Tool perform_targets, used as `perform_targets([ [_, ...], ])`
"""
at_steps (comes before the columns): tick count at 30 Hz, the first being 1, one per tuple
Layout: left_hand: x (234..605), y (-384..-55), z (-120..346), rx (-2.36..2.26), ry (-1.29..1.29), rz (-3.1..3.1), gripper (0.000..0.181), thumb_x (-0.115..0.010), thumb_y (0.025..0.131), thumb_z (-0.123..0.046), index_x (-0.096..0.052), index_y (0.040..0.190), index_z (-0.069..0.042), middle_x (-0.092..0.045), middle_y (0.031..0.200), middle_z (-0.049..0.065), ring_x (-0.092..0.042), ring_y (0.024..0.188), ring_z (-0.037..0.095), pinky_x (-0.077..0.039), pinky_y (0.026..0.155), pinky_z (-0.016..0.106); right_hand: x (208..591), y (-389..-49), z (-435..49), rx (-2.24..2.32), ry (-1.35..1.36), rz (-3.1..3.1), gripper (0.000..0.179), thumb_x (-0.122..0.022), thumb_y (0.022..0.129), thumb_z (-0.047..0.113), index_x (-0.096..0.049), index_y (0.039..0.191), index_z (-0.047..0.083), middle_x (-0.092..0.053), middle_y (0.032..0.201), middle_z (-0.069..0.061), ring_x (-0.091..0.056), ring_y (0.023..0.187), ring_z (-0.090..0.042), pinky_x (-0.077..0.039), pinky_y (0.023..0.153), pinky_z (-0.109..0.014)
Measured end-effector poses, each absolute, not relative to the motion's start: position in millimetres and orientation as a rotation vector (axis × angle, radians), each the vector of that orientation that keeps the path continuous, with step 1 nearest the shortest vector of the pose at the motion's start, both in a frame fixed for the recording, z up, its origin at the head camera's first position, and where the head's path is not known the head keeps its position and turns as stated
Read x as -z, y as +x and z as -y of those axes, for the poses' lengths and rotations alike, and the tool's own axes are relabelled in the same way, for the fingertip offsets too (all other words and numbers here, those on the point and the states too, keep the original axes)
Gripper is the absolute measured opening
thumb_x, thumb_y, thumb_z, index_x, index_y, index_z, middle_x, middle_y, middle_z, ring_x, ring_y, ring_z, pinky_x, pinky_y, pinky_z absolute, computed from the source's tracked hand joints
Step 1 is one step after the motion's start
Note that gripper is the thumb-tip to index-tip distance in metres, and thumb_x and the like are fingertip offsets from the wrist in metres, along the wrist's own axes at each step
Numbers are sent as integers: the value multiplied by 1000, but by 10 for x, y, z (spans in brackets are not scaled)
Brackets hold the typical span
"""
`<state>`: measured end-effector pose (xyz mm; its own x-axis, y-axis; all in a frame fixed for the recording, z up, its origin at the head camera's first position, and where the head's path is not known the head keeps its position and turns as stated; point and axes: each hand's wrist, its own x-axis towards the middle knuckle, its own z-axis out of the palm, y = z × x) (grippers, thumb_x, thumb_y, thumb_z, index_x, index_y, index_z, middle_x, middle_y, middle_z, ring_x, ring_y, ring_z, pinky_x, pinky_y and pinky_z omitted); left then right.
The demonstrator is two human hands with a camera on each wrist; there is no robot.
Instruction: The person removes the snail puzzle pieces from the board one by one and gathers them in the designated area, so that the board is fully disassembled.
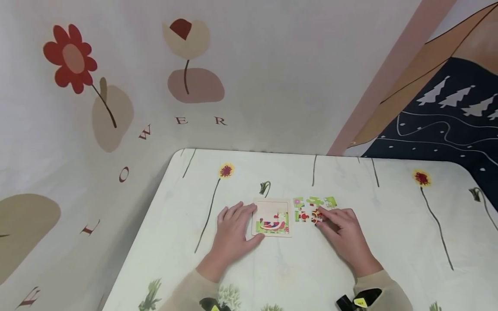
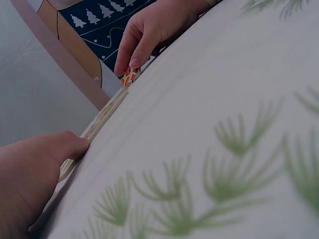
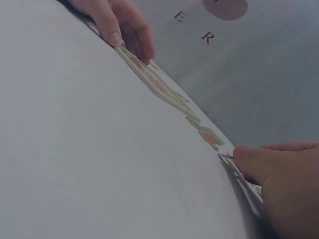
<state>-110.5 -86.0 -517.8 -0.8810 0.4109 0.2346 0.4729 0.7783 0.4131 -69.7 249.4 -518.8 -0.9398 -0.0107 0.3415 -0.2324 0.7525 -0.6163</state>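
A square wooden puzzle board [image 1: 272, 235] lies on the table, its lower part filled with a colourful picture. At its left side is my left hand [image 1: 234, 231], the thumb on the near edge and the forefinger at the far left corner, holding it between them. My right hand [image 1: 346, 235] pinches a red and yellow puzzle piece [image 1: 317, 216] between thumb and forefinger, right of the board. In the left wrist view the pinched puzzle piece [image 2: 130, 77] stands tilted under the fingertips. Beside it lie a red and green puzzle piece [image 1: 301, 216] and several green ones [image 1: 315, 201].
The table [image 1: 288, 276] wears a white cloth printed with flowers and stems. A pale curtain [image 1: 272, 86] with printed flowers and letters hangs behind and to the left. At the far right is a dark blue fabric [image 1: 439, 129] with white trees.
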Motion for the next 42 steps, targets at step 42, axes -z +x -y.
perform_targets([
  [42, 5155, -1120, 865, 690, -715, 2854, 76, -80, 88, -53, -57, 151, -16, -58, 154, 1, -44, 148, 32, -24, 118, 65, 5088, -870, -1814, -790, 319, 2804, 42, -80, 97, 33, -73, 134, 15, -65, 131, -8, -47, 119, -33, -28, 98, -58],
])
